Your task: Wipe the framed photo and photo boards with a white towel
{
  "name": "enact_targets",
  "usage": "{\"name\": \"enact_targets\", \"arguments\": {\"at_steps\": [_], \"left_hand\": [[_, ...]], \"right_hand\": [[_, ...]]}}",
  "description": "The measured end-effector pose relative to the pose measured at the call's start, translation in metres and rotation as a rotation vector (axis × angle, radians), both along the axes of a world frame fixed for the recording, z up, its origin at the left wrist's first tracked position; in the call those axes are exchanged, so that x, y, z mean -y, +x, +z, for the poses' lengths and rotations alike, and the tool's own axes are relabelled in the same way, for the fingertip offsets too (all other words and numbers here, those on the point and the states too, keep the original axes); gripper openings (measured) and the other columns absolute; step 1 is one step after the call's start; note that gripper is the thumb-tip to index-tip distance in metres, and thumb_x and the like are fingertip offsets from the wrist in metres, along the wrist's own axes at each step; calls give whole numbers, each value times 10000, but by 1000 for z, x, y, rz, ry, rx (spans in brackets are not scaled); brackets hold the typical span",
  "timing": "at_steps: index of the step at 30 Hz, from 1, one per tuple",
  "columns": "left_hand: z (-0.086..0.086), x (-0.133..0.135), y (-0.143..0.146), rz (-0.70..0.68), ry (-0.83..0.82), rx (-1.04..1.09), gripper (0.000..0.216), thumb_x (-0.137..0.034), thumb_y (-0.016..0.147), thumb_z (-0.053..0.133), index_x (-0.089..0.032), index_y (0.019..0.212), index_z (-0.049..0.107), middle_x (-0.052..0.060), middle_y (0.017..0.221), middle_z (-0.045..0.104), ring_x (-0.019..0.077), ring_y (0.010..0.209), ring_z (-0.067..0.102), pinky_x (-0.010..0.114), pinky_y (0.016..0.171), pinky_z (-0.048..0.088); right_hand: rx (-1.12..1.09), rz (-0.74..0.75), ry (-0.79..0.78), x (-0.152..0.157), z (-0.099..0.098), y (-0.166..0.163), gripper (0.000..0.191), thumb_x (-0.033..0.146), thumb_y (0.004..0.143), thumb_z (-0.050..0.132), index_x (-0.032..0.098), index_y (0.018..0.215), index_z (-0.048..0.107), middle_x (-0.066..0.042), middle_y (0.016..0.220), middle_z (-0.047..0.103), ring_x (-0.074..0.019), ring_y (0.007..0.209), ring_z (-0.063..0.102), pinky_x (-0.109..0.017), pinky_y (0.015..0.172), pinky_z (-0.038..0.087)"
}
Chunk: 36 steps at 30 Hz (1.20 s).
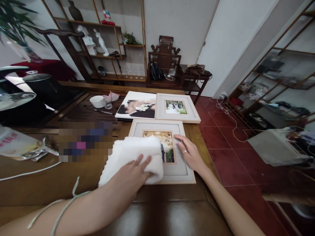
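Note:
A framed photo with a pale wood border lies flat on the brown wooden table. My left hand is on a folded white towel, fingers pressed into it with the cloth bunched under the palm. The towel covers the left part of the frame and some of its picture. My right hand, with a ring on one finger, rests on the frame's right side, fingers stretched out along the picture's edge. Just beyond lie a second framed photo and a frameless photo panel, side by side.
A white bowl and a small clear cup stand at the back left. Farther left are a black kettle and a plastic packet. A white cord crosses the table's left. The table's right edge drops to red floor tiles.

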State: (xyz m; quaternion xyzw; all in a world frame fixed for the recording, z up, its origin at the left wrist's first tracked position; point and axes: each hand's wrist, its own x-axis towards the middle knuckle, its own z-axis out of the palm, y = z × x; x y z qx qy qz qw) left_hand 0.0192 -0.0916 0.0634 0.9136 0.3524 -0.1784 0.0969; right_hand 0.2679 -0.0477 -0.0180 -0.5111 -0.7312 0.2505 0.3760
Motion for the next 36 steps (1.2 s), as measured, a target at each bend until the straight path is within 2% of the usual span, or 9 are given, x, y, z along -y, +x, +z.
{"name": "enact_targets", "arguments": {"at_steps": [3,8,12,15,19,24,29,33,36], "left_hand": [[-6,-18,9,40,102,41,690,53,639,572,-226,1270,534,157,1476,296,395,1298,348,476,943,446],[-34,-69,19,135,451,257,561,40,772,442,-155,1294,506,203,1477,267,381,1321,314,494,993,382],[-42,-88,23,96,482,258,469,40,780,414,-90,1197,584,230,1430,343,415,1296,338,517,967,393],[-33,-72,22,-1,350,200,449,15,721,501,-100,1138,620,219,1401,395,426,1273,367,520,945,412],[-22,-21,11,-166,127,217,543,-81,673,629,-196,1202,586,161,1427,386,393,1294,355,479,970,410],[-22,15,8,-223,81,279,477,-236,689,685,-171,1156,609,181,1448,344,394,1287,365,488,964,415],[-14,-34,26,-148,139,278,585,-67,703,601,-215,1263,521,151,1423,398,355,1248,437,468,911,463],[-11,-84,38,-30,256,244,576,5,734,479,-179,1279,510,151,1456,341,376,1268,402,499,934,440],[-14,-99,43,7,309,327,636,21,735,434,-173,1341,439,132,1499,251,364,1321,319,497,1001,381]], "right_hand": [[-3,0,5,0,0,0,318,318,951,381,256,1232,515,-48,1284,559,-200,1212,492,-393,1050,362],[6,4,15,-1,1,0,319,316,948,390,258,1235,513,-48,1281,563,-199,1208,497,-387,1045,368],[15,5,16,0,3,0,320,313,948,386,260,1238,511,-47,1280,564,-200,1212,492,-390,1048,366],[11,8,12,0,3,-1,323,312,949,383,264,1244,506,-45,1285,560,-201,1218,488,-394,1055,360],[1,4,7,0,1,-1,321,312,946,390,261,1240,509,-46,1285,558,-196,1216,489,-386,1057,359],[10,3,-4,0,1,-1,320,309,945,391,257,1237,511,-47,1289,555,-195,1218,486,-384,1057,359],[9,3,0,0,3,-1,307,307,945,388,254,1219,515,-57,1274,562,-199,1197,502,-387,1038,375],[1,22,30,0,3,-1,302,295,943,393,254,1218,509,-58,1253,571,-194,1175,517,-372,1018,391],[6,20,41,0,2,-1,304,293,940,399,254,1222,507,-60,1264,566,-197,1187,510,-378,1029,382]]}}
